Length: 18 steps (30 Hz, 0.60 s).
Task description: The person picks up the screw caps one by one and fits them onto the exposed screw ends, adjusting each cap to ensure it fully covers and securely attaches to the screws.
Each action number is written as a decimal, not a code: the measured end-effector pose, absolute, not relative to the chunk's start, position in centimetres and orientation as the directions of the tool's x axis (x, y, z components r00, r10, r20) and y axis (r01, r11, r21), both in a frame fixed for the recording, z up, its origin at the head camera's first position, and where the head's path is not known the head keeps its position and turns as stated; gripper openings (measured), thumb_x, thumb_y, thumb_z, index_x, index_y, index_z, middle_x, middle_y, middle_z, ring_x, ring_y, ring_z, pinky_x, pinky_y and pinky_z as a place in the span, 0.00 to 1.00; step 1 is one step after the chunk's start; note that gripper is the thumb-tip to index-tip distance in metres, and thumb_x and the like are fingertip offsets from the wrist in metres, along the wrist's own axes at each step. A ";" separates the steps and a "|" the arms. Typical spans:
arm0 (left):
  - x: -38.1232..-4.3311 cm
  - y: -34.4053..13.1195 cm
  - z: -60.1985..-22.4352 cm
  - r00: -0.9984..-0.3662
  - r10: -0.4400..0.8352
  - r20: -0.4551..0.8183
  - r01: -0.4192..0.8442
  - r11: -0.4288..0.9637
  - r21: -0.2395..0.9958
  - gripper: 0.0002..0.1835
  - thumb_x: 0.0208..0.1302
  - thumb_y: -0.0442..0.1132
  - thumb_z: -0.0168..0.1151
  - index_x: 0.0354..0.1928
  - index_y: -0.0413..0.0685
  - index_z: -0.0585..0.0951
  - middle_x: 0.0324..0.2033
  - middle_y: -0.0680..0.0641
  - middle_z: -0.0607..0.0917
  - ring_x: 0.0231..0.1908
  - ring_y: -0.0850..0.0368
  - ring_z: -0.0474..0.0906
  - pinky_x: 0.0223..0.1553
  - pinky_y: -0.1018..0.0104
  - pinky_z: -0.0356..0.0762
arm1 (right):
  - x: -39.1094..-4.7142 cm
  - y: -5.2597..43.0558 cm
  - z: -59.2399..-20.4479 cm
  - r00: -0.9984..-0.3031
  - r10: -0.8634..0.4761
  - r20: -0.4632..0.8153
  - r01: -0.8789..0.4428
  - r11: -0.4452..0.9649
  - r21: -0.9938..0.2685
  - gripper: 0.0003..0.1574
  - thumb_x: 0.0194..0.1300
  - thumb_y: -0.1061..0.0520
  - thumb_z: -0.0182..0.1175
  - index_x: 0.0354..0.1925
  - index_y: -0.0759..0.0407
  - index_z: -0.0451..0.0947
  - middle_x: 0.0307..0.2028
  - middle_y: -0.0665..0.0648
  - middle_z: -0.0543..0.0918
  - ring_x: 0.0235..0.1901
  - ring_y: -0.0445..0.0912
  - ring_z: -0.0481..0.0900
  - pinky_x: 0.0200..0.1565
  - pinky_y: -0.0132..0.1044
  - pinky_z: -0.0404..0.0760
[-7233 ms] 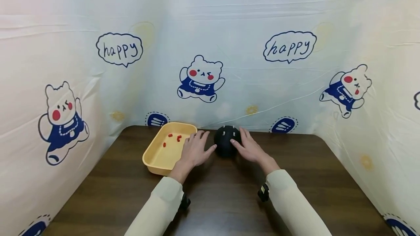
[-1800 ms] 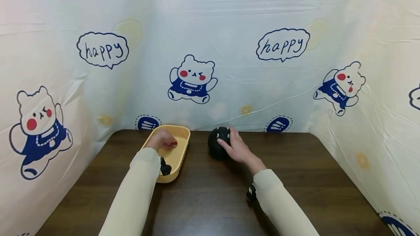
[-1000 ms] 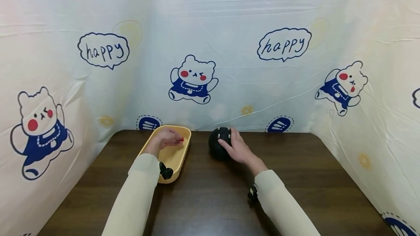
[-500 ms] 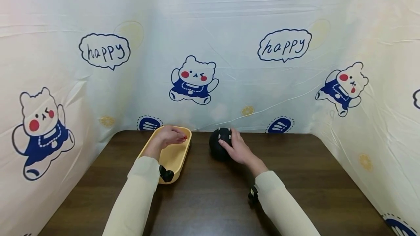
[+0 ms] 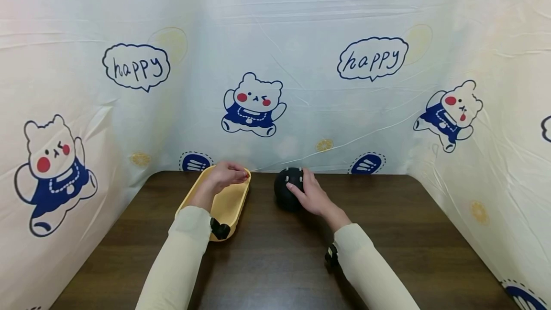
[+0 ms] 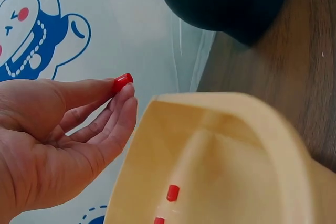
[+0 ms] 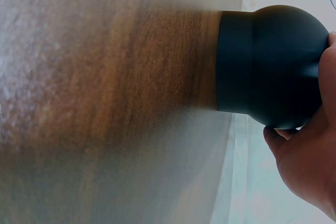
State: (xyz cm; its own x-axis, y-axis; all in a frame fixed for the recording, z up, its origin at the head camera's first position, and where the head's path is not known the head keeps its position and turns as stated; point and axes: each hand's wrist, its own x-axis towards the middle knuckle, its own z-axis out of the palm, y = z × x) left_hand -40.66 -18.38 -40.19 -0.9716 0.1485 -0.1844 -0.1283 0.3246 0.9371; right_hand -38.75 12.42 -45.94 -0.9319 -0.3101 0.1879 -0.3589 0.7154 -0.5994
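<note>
Between thumb and fingertips my left hand point(image 5: 223, 176) pinches a small red cylinder point(image 6: 123, 82), raised over the far right rim of the yellow tray point(image 5: 236, 214). Right of the tray stands a black ball-shaped object point(image 5: 286, 194) on a short, wide base. Several small silvery pins point(image 5: 300, 179) stick out of its top. My right hand point(image 5: 316, 198) grips the ball from its right side, thumb at the front and fingers behind. In the left wrist view, more red cylinders point(image 6: 172, 192) lie on the tray's floor.
All of this stands on a dark brown wooden table point(image 5: 275, 262), towards its far edge. A pale curtain point(image 5: 310, 109) printed with cartoon bears hangs behind and on both sides. Small black cameras point(image 5: 331, 256) are strapped at the wrists.
My left hand has gone from beside the ball into the tray, taken hold of a red cylinder and risen towards the far right rim. My right hand stays on the ball.
</note>
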 end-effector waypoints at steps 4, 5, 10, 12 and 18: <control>-40.4 -17.9 -39.7 -0.979 0.137 -0.151 -0.100 0.323 0.941 0.12 0.73 0.32 0.60 0.53 0.32 0.83 0.48 0.35 0.87 0.55 0.35 0.81 0.50 0.61 0.84 | -38.7 12.4 -45.8 -0.932 -0.311 0.188 -0.359 0.718 -0.595 0.54 0.76 0.30 0.47 0.80 0.62 0.42 0.77 0.66 0.54 0.74 0.58 0.59 0.72 0.56 0.63; -40.3 -17.7 -39.6 -0.981 0.138 -0.139 -0.088 0.323 0.942 0.12 0.73 0.32 0.61 0.53 0.32 0.83 0.48 0.35 0.87 0.55 0.35 0.81 0.52 0.59 0.83 | -38.7 12.4 -45.7 -0.931 -0.311 0.189 -0.360 0.717 -0.597 0.54 0.76 0.31 0.47 0.80 0.62 0.42 0.77 0.66 0.55 0.74 0.58 0.59 0.72 0.56 0.63; -40.1 -16.6 -39.2 -0.985 0.157 -0.075 -0.026 0.295 0.955 0.11 0.72 0.31 0.61 0.51 0.30 0.83 0.48 0.33 0.86 0.47 0.43 0.85 0.61 0.45 0.76 | -38.7 12.4 -45.6 -0.930 -0.313 0.191 -0.363 0.712 -0.601 0.54 0.77 0.31 0.48 0.80 0.63 0.43 0.76 0.67 0.55 0.74 0.58 0.60 0.72 0.56 0.63; -40.1 -16.2 -39.0 -0.985 0.164 -0.058 -0.008 0.293 0.956 0.11 0.72 0.31 0.61 0.51 0.30 0.84 0.47 0.33 0.87 0.46 0.45 0.85 0.62 0.43 0.74 | -38.7 12.4 -45.6 -0.931 -0.312 0.191 -0.362 0.715 -0.598 0.54 0.77 0.30 0.47 0.80 0.63 0.43 0.76 0.67 0.55 0.74 0.58 0.60 0.72 0.56 0.63; -39.9 -15.2 -38.7 -0.985 0.169 -0.046 0.013 0.336 0.942 0.11 0.72 0.32 0.62 0.50 0.33 0.84 0.46 0.36 0.87 0.52 0.37 0.82 0.61 0.47 0.77 | -38.7 12.4 -45.7 -0.933 -0.305 0.190 -0.357 0.721 -0.594 0.54 0.76 0.30 0.48 0.80 0.63 0.43 0.76 0.66 0.56 0.73 0.58 0.61 0.71 0.56 0.64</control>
